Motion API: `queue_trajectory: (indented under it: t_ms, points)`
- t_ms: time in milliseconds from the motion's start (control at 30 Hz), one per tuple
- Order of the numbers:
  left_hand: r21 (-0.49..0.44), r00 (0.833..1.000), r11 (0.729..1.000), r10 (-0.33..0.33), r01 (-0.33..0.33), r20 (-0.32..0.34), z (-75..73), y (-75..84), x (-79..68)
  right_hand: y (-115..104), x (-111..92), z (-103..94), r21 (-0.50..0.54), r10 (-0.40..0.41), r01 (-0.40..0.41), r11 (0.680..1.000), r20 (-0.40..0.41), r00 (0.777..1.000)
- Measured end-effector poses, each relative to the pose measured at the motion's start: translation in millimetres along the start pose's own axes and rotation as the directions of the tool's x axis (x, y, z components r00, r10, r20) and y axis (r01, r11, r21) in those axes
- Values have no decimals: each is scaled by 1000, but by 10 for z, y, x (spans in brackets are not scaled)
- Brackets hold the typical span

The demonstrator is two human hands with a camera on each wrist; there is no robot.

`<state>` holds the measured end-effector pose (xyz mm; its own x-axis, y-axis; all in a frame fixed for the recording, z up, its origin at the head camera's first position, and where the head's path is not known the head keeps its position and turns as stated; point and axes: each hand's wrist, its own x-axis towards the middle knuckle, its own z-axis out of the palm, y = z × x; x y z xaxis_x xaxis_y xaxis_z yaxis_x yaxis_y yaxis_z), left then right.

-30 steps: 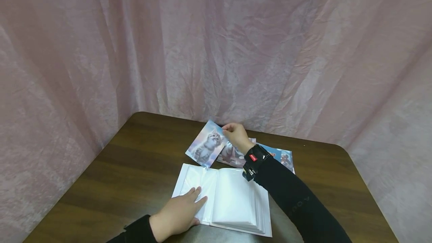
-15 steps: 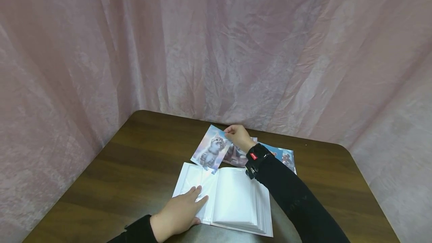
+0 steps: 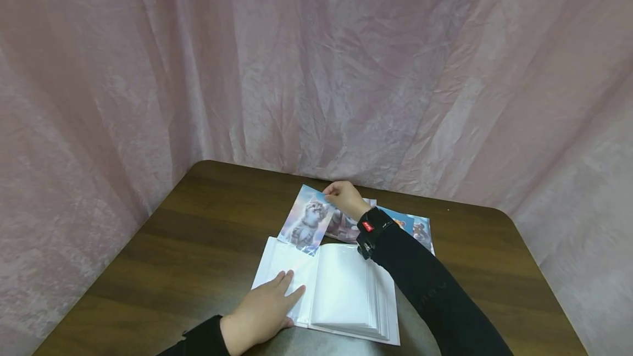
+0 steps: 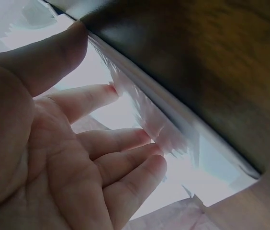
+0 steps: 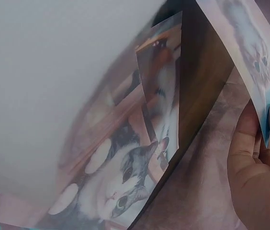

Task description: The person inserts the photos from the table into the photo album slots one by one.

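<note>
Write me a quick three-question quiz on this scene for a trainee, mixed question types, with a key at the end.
1. True or false: the left hand extends over the left-hand page of the open album.

2. What does the right hand pinch?
A) the album
B) the kitten picture
C) nothing

3. Fill in the missing word: in the head view, the lower end of the kitten picture overlaps the album's ____ edge, as seen from the person.

Key:
1. True
2. B
3. far
</note>
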<state>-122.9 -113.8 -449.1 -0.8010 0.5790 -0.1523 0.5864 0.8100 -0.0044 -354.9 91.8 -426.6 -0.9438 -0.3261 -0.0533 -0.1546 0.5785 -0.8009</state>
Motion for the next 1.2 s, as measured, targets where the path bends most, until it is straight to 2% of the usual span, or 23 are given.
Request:
queue_trajectory:
  t_ms: [233,667,867,1200]
  points:
    - [-2,1000,1000,0,0,-7,-1,4,-8,-83,-5,-24,-20,-44,45,999,45,998]
    - [14,1000,1000,3,-4,6,30,-2,-27,-178,3,-46,-103,0,6,995,61,998]
    - [-5,1000,1000,-4,4,10,30,2,-36,-225,3,-34,-127,9,3,992,93,996]
    - [-17,1000,1000,-8,8,10,35,10,-36,-253,8,4,-109,5,14,994,173,985]
